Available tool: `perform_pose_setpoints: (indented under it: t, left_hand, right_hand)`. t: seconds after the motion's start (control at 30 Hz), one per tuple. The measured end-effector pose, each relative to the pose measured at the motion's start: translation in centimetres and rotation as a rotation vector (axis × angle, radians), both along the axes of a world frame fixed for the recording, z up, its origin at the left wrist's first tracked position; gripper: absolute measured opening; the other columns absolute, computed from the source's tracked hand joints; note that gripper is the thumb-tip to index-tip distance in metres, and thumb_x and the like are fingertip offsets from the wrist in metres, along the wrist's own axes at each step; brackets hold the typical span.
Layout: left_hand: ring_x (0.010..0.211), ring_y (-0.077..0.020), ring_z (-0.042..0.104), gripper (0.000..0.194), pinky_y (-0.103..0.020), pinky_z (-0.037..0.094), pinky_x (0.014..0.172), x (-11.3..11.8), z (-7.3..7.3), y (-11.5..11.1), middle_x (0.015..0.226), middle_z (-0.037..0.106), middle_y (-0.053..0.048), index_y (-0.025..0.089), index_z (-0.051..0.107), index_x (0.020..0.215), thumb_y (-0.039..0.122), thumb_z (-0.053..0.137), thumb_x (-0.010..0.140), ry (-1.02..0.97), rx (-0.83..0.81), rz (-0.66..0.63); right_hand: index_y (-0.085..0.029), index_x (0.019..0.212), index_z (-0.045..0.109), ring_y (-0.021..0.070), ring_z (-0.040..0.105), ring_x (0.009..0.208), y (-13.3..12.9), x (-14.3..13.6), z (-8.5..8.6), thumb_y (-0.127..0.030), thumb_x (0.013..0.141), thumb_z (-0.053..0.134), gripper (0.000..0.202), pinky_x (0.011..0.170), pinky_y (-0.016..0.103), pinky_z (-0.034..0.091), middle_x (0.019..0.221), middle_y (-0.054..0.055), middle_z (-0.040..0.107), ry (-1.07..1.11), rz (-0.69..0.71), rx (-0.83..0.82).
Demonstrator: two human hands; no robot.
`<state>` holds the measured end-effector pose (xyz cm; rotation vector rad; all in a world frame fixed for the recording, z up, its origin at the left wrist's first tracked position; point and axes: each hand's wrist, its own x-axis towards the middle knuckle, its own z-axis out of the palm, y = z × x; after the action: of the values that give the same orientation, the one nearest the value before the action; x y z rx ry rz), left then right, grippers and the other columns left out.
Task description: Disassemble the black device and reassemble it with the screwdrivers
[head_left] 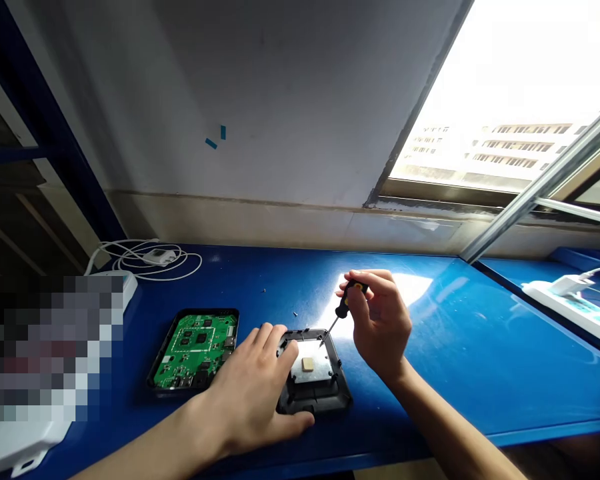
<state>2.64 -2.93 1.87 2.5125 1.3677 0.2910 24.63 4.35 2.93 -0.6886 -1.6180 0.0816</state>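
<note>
**Asker:** ok, going left to right, what've you got on that counter point(460, 347)?

**Me:** First there's a green circuit board point(195, 340) in its black case half point(153, 379). Next is my left hand point(253, 377), fingers loosely spread and thumb out wide, laid over the left side of a black plastic cover point(323, 402). Inside the cover there's a silvery metal plate point(321, 363).

**Asker:** and further right? how's your tool angled?

**Me:** Screwdriver point(342, 311) tip is at the plate's far right corner, and the long axis slants up and rightward from there to the handle. My right hand point(383, 327) is pinching that handle between thumb and fingers. So from that hand the cover's off to the left and a bit toward me. Left hand's nearer, since it's actually touching the cover. Whether the tip's seated in a screw, can't tell, too small.
</note>
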Motion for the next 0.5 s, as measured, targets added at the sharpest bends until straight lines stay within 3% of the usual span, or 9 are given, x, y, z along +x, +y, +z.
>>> perform_pose_setpoints:
  t: [0.1,0.2,0.3,0.43,0.5]
  left_hand:
    - [0.137,-0.0469,0.054,0.072,-0.064,0.046,0.115,0.26,0.01,-0.02,0.153,0.056,-0.022,0.018,0.065,0.135,0.063,0.078,0.080,0.028,0.005,0.013]
    - [0.141,-0.0482,0.052,0.076,-0.066,0.045,0.116,0.42,-0.02,-0.09,0.157,0.052,-0.025,0.017,0.063,0.140,0.064,0.076,0.082,0.075,0.012,0.002]
    - [0.146,-0.0502,0.047,0.081,-0.068,0.044,0.116,0.42,-0.26,-0.10,0.160,0.049,-0.026,0.017,0.058,0.145,0.064,0.075,0.081,0.112,0.017,0.004]
    - [0.145,-0.0513,0.047,0.079,-0.071,0.043,0.116,0.28,-0.76,-0.03,0.160,0.049,-0.025,0.018,0.058,0.143,0.061,0.077,0.080,0.095,0.028,-0.006]
    - [0.145,-0.0509,0.048,0.077,-0.072,0.042,0.116,0.17,-0.97,-0.01,0.160,0.049,-0.024,0.020,0.058,0.143,0.060,0.078,0.080,0.082,0.040,-0.006]
  right_hand:
    - [-0.030,0.132,0.062,0.0193,0.075,0.093,-0.10,0.06,-0.04,-0.020,0.110,0.040,0.033,0.075,0.042,0.068,0.119,0.007,0.071,0.016,0.099,-0.034]
    - [-0.032,0.131,0.065,0.0218,0.072,0.099,-0.26,-0.04,-0.03,-0.024,0.106,0.056,0.027,0.076,0.044,0.068,0.128,0.008,0.063,-0.003,0.081,-0.010]
    - [-0.034,0.130,0.066,0.0205,0.070,0.094,-0.30,-0.16,-0.11,-0.018,0.097,0.071,0.037,0.073,0.040,0.067,0.116,0.005,0.061,-0.026,0.000,0.015]
    - [-0.033,0.142,0.057,0.0206,0.074,0.101,-0.24,-0.17,-0.31,-0.018,0.109,0.044,0.038,0.079,0.043,0.067,0.123,0.007,0.070,0.000,0.095,-0.065]
    - [-0.032,0.142,0.057,0.0210,0.074,0.102,-0.17,-0.15,-0.30,-0.020,0.111,0.040,0.038,0.080,0.044,0.067,0.125,0.008,0.070,0.006,0.147,-0.066]
